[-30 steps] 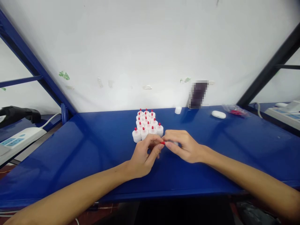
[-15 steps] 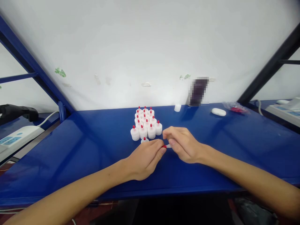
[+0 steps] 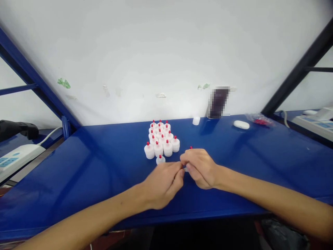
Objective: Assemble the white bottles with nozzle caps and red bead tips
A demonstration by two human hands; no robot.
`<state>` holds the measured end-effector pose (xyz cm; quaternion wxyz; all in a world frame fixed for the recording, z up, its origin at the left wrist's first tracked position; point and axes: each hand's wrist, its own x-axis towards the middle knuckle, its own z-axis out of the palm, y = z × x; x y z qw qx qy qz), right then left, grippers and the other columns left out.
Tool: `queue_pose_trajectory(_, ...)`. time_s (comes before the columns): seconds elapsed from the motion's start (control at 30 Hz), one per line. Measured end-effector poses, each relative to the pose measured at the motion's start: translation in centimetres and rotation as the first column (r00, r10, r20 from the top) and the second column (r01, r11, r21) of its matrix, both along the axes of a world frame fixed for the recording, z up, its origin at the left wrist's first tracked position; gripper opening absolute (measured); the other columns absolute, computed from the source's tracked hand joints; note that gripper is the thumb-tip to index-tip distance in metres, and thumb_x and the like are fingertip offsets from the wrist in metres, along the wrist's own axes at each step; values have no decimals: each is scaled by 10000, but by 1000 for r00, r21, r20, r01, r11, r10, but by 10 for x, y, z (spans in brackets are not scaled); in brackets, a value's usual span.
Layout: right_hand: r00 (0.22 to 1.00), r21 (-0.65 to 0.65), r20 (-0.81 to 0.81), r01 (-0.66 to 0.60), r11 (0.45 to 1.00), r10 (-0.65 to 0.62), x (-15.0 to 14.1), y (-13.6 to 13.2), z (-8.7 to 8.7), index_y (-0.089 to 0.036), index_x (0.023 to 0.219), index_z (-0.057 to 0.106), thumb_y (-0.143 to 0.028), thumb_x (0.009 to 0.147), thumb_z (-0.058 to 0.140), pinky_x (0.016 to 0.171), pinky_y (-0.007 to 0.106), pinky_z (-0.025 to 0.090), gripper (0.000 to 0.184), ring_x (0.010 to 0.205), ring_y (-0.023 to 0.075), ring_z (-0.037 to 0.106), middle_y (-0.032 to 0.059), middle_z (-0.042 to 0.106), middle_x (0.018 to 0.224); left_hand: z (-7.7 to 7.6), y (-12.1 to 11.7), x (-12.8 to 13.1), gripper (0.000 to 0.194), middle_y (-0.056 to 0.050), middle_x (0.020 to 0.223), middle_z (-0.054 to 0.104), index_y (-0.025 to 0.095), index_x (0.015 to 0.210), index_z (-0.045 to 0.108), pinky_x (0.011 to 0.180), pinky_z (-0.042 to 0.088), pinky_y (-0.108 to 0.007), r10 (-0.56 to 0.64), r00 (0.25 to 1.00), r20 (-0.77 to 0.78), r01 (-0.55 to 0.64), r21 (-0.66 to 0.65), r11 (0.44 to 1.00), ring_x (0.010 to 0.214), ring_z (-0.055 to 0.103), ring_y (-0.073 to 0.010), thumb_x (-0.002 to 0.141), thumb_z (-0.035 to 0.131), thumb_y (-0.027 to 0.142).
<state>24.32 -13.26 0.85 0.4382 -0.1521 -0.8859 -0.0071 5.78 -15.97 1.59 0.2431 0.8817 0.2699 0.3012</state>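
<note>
My left hand [image 3: 164,184] is closed in a pinch, its fingertips meeting those of my right hand. The small red cap it grips is covered by its fingers now. My right hand [image 3: 201,169] is closed too, on a whitish nozzle top [image 3: 185,169] of which only a sliver shows. Just beyond my left hand, a translucent nozzle top with a red tip [image 3: 160,159] sits on the table. Behind my right knuckles another red tip [image 3: 191,148] peeks out, its lower part hidden. Several white bottles with red tips [image 3: 158,148] stand packed together beyond.
On the blue table [image 3: 109,156], a small white bottle body or cup [image 3: 196,121] stands near the wall. A pixelated dark object [image 3: 219,102] leans there. Farther right lie a white oval case [image 3: 241,124] and a clear bag with red pieces [image 3: 260,120]. A power strip [image 3: 22,156] is at left.
My left hand has turned over and uncovered the loose nozzle top. The red cap, visible between my hands before, is now hidden as the fingertips come together. Both hands sit slightly lower.
</note>
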Motion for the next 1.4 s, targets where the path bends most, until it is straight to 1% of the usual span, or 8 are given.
queue_pose_trajectory(0.17,967,-113,63,252,961,-247,20,27,11,-200,1094,542,-413,994,345,707,340,379,307,655,182,539,5,618,718,27,30,-30,330,-2,616,504,173,669,469,565,333,-270,220,958,-186,-126,417,900,556,431,-119,968,354,256)
queue_pose_trajectory(0.27,815,-258,85,574,777,-573,48,63,7,-209,913,596,-374,947,426,762,358,337,239,585,168,488,-27,562,589,36,43,-47,350,-5,618,533,166,665,510,550,304,-268,312,891,-329,-109,514,851,559,448,-122,968,377,282)
queue_pose_trajectory(0.37,623,-453,210,745,490,-753,74,98,0,-202,842,608,-344,888,463,830,376,349,209,659,191,559,-1,620,653,38,51,-57,336,-5,622,551,166,666,530,544,296,-272,335,859,-387,-67,564,823,564,469,-126,954,397,277)
queue_pose_trajectory(0.5,527,-477,284,802,359,-801,92,131,-5,-194,1017,630,-368,877,488,882,412,369,265,806,250,628,40,697,762,39,56,-62,304,-4,621,560,166,685,560,549,314,-278,308,850,-428,-11,570,822,552,470,-130,936,413,255)
queue_pose_trajectory(0.7,550,-485,417,808,335,-723,93,168,-8,-73,1337,537,-517,845,604,838,365,451,667,995,313,655,192,722,1064,40,57,-62,296,-2,635,584,164,701,576,548,324,-271,277,823,-496,28,523,852,532,481,-121,938,427,258)
queue_pose_trajectory(0.97,568,-445,391,806,391,-724,89,172,-14,-59,1258,617,-461,928,523,922,368,432,529,1102,320,633,215,689,1178,40,54,-60,290,-12,684,631,165,760,598,560,327,-268,270,810,-520,19,484,875,553,516,-123,959,414,268)
queue_pose_trajectory(1.17,584,-443,299,786,432,-755,86,150,-7,-102,1206,622,-508,933,483,778,348,445,509,896,289,668,133,735,907,38,51,-55,315,-6,635,626,165,706,569,529,274,-271,285,778,-560,32,489,872,502,491,-117,954,426,296)
queue_pose_trajectory(1.4,624,-484,135,719,499,-769,83,131,-1,-175,1106,635,-458,900,533,809,335,439,365,813,241,675,42,727,781,32,51,-56,277,17,566,573,169,701,569,490,263,-273,350,876,-332,-53,655,754,464,447,-102,931,467,285)
